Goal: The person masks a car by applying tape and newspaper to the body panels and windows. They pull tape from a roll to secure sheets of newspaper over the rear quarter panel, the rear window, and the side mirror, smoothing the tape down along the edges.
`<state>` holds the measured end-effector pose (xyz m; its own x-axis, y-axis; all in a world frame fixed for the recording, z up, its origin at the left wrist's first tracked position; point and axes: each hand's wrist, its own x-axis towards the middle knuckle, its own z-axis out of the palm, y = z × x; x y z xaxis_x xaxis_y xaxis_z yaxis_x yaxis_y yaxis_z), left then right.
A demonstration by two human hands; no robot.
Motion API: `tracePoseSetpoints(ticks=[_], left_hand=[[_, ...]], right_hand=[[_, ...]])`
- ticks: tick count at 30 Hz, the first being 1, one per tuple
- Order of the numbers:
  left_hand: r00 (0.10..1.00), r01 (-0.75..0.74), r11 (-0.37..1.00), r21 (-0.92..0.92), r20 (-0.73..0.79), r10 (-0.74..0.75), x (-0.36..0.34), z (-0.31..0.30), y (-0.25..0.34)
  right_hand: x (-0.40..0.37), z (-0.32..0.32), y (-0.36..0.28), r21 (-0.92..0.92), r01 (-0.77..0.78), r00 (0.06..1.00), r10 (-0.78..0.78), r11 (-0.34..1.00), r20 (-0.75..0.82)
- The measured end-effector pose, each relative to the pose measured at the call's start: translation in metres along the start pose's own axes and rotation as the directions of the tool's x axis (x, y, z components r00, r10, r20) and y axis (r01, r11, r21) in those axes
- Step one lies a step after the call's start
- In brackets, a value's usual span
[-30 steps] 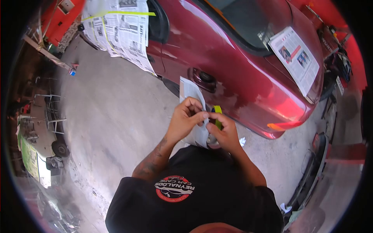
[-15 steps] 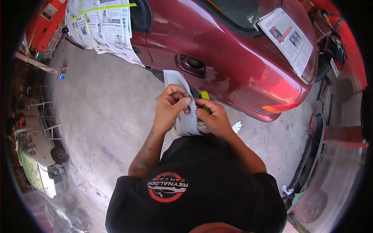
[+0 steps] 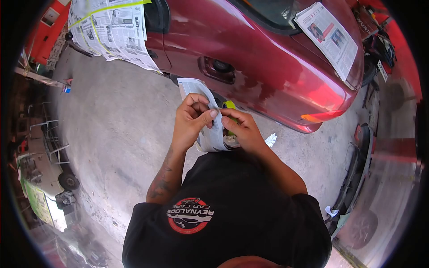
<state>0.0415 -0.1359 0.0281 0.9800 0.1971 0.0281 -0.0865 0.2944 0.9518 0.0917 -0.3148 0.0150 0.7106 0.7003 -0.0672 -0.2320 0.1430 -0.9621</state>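
Observation:
A folded sheet of newspaper [image 3: 210, 136] hangs upright in front of my chest. My left hand [image 3: 193, 118] pinches its right edge between thumb and bent fingers. Close beside it, my right hand [image 3: 243, 129] has thumb and forefinger closed at the same edge. A yellow-green roll of masking tape [image 3: 229, 105] sits in the right hand, partly hidden behind the fingers. Both sets of fingertips nearly meet, and what lies between them is too small to make out.
A dark red car [image 3: 268, 71] stands ahead, its fuel filler recess [image 3: 216, 69] uncovered. Taped newspaper [image 3: 116, 35] covers part of its side; more newspaper [image 3: 328, 40] lies at the rear. Crumpled paper [image 3: 271, 140] is on the concrete floor [image 3: 116, 129]. A black bumper [image 3: 357, 165] lies right.
The view has shifted slightly, so the car and newspapers sit a little higher and further left. Both hands keep their hold at the newspaper's edge, with the right fingertips slightly closer to the left thumb.

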Motion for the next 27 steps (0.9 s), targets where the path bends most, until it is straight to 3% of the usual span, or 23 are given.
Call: tracePoseSetpoints(ticks=[8,14,19,23,27], left_hand=[[0.999,0.03,1.0,0.008,0.037,-0.03,-0.002,-0.008,-0.007],[0.979,0.1,0.99,0.095,0.169,-0.115,-0.003,-0.007,-0.011],[0.982,0.104,0.99,0.091,0.147,-0.117,-0.003,0.001,-0.007],[0.985,0.084,0.991,0.1,0.139,-0.098,-0.001,0.008,0.001],[0.977,0.109,0.973,0.202,0.161,-0.143,0.004,0.009,0.008]], right_hand=[[0.003,0.003,0.006,0.015,0.012,1.0,-0.012,1.0,-0.026],[0.006,-0.004,0.002,-0.055,-0.041,0.997,0.037,0.998,-0.074],[0.007,-0.009,0.007,-0.083,-0.065,0.996,0.059,0.994,-0.072],[0.008,-0.008,0.012,-0.129,0.006,0.995,-0.018,0.992,-0.096],[0.007,-0.008,0.011,-0.123,0.015,0.994,-0.028,0.992,-0.103]])
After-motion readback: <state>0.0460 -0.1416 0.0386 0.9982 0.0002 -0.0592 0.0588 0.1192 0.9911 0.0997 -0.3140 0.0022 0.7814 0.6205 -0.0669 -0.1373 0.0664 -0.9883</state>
